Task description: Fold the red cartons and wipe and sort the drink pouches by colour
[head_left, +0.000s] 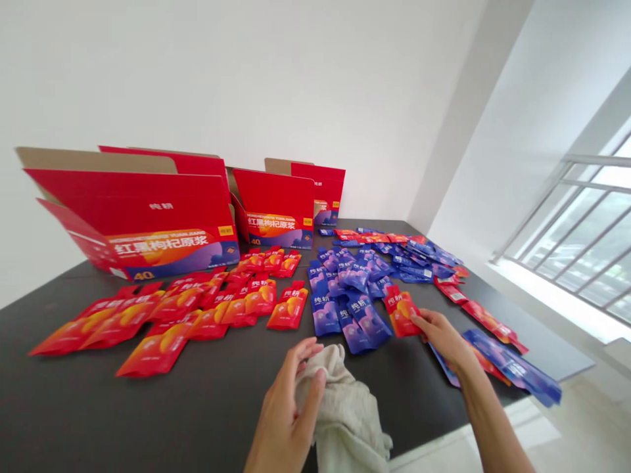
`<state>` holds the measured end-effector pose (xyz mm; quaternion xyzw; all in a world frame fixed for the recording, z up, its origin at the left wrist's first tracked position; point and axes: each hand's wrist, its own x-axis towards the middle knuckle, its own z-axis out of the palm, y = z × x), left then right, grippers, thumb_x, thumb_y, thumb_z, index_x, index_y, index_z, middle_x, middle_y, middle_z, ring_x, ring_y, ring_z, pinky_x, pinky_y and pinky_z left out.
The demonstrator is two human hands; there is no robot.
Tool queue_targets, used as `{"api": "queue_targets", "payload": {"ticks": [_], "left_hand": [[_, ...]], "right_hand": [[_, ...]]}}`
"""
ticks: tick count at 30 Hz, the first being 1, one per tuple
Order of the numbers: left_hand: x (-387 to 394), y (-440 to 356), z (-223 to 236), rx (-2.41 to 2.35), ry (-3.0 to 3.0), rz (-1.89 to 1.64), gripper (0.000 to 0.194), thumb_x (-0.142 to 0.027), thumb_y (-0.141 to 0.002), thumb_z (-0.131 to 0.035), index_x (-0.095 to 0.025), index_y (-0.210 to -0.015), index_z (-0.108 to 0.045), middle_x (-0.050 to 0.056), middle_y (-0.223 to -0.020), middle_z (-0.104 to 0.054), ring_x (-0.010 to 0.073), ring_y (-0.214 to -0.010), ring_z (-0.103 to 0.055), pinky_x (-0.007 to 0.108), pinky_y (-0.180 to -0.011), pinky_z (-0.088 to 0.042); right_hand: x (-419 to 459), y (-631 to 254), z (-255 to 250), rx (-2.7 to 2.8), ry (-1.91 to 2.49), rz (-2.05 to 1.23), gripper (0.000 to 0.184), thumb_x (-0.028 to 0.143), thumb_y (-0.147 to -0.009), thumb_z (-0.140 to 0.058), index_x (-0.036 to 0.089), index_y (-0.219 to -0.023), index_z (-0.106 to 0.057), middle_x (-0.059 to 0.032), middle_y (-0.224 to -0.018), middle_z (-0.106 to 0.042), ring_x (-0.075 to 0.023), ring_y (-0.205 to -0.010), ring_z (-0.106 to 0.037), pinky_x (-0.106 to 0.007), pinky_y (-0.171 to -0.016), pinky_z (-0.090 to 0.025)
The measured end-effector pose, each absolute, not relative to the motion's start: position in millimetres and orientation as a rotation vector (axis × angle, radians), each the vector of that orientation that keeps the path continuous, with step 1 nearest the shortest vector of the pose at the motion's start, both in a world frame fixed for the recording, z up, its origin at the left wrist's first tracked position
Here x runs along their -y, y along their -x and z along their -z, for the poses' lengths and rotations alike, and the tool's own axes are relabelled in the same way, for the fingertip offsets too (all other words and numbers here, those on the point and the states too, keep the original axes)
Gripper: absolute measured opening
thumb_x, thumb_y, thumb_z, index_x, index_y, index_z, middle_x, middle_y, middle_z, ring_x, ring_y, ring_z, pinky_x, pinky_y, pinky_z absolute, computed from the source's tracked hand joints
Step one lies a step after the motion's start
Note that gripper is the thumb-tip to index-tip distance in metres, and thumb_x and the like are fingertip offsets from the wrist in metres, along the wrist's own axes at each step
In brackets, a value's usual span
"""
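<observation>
My right hand pinches the lower right edge of a red pouch with a yellow-orange print, held up beside the blue pouches. Fingers curved and apart from the thumb, my left hand is at the left side of a crumpled light grey cloth. It overlaps the cloth's edge without a visible grip. Just beyond are purple-blue pouches, loosely piled. A single red pouch lies to their left, next to a spread of more red pouches.
Red cartons with raised flaps stand along the back left of the dark table. Mixed red and blue pouches cover the back right. Blue pouches lie near the right edge, one overhanging it. A railing is beyond.
</observation>
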<state>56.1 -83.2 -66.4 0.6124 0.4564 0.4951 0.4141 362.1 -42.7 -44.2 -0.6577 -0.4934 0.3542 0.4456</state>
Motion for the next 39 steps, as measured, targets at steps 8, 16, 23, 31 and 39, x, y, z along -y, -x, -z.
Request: {"api": "queue_targets", "payload": {"ticks": [8, 16, 23, 31, 39], "left_hand": [[76, -63, 87, -1.258, -1.707, -1.265, 0.037, -0.040, -0.089, -0.057, -0.028, -0.124, -0.060, 0.007, -0.126, -0.066, 0.0278, -0.119, -0.060, 0.046, -0.103, -0.046], [69, -52, 109, -1.177, -2.311, -1.033, 0.078, -0.048, -0.080, -0.066, -0.032, -0.148, -0.032, 0.011, -0.150, -0.046, 0.0316, -0.132, -0.050, 0.048, -0.104, -0.048], [73, -53, 96, -1.160, -2.348, -0.813, 0.079, -0.049, -0.079, -0.066, -0.024, -0.147, -0.037, 0.015, -0.148, -0.049, 0.0329, -0.132, -0.050, 0.049, -0.104, -0.047], [79, -62, 78, -1.205, -2.146, -0.641, 0.073, -0.045, -0.075, -0.070, -0.021, -0.142, -0.049, 0.014, -0.152, -0.043, 0.0327, -0.139, -0.040, 0.050, -0.112, -0.037], [74, -62, 88, -1.153, -2.119, -0.686, 0.080, -0.056, -0.070, -0.074, -0.021, -0.139, -0.052, 0.017, -0.147, -0.049, 0.0344, -0.133, -0.048, 0.050, -0.108, -0.042]], "right_hand": [[25, -379, 81, 1.396, 1.810, -0.838, 0.019, 0.029, -0.074, -0.063, 0.018, -0.089, -0.060, 0.0053, -0.059, -0.059, -0.0113, -0.050, -0.050, -0.021, -0.047, -0.037], [30, -374, 56, 1.470, 1.668, -0.951, 0.028, 0.037, -0.079, -0.064, 0.017, -0.100, -0.062, 0.0026, -0.071, -0.066, -0.0147, -0.061, -0.060, -0.024, -0.054, -0.046], [53, -358, 12, 1.220, 1.406, -0.921, 0.044, 0.048, -0.086, -0.063, 0.020, -0.119, -0.055, -0.0031, -0.094, -0.070, -0.0181, -0.086, -0.066, -0.026, -0.075, -0.050], [-18, -246, -20, 1.242, 1.279, -1.324, 0.027, 0.036, -0.084, -0.069, 0.018, -0.102, -0.060, 0.0012, -0.083, -0.067, -0.0117, -0.071, -0.062, -0.020, -0.059, -0.048], [-122, -136, 16, 1.462, 1.559, -1.497, 0.029, 0.033, -0.094, -0.060, 0.015, -0.117, -0.060, -0.0066, -0.112, -0.064, -0.0176, -0.091, -0.065, -0.036, -0.077, -0.057]]}}
